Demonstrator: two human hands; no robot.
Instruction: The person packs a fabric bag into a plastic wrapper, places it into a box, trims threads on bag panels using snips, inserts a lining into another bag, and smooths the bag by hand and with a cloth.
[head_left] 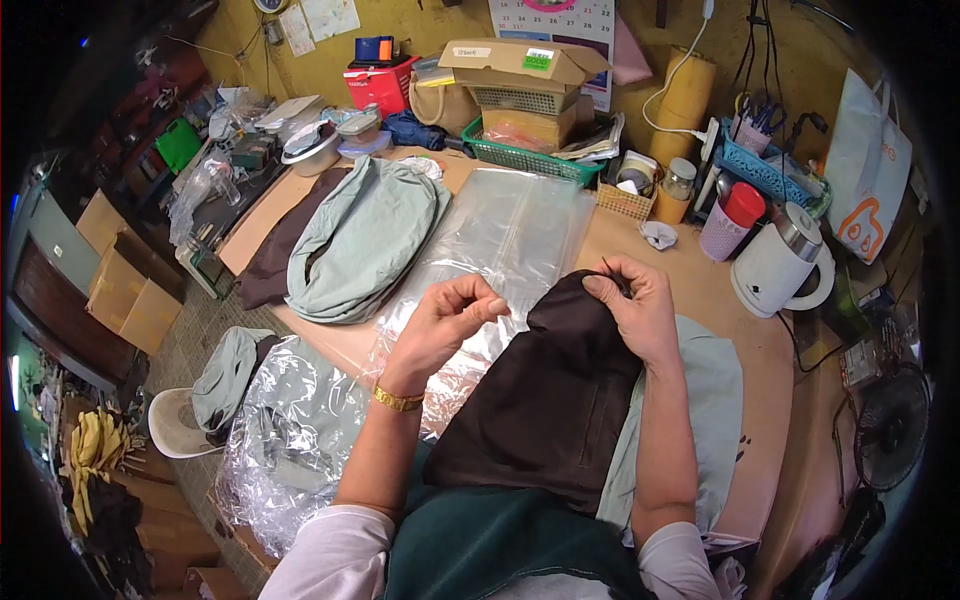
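My right hand (637, 308) pinches the upper edge of a dark brown garment (530, 405), which hangs down over my lap. A straight seam or slit runs along the garment's right part. My left hand (447, 322) is beside it, apart from the cloth, with thumb and fingertips pressed together; whatever is between them is too small to make out. Beneath both hands lies a stack of clear plastic bags (500, 225) on the table. A pale grey-green cloth (705, 425) lies to the right of the dark garment, partly covered by it.
More grey-green cloth (365, 240) lies on a dark piece at the left of the table (625, 240). A plastic-wrapped bundle (295, 420) sits lower left. Along the back stand a green basket (535, 163) and a cardboard box (520, 62). A white kettle (775, 265) stands at right.
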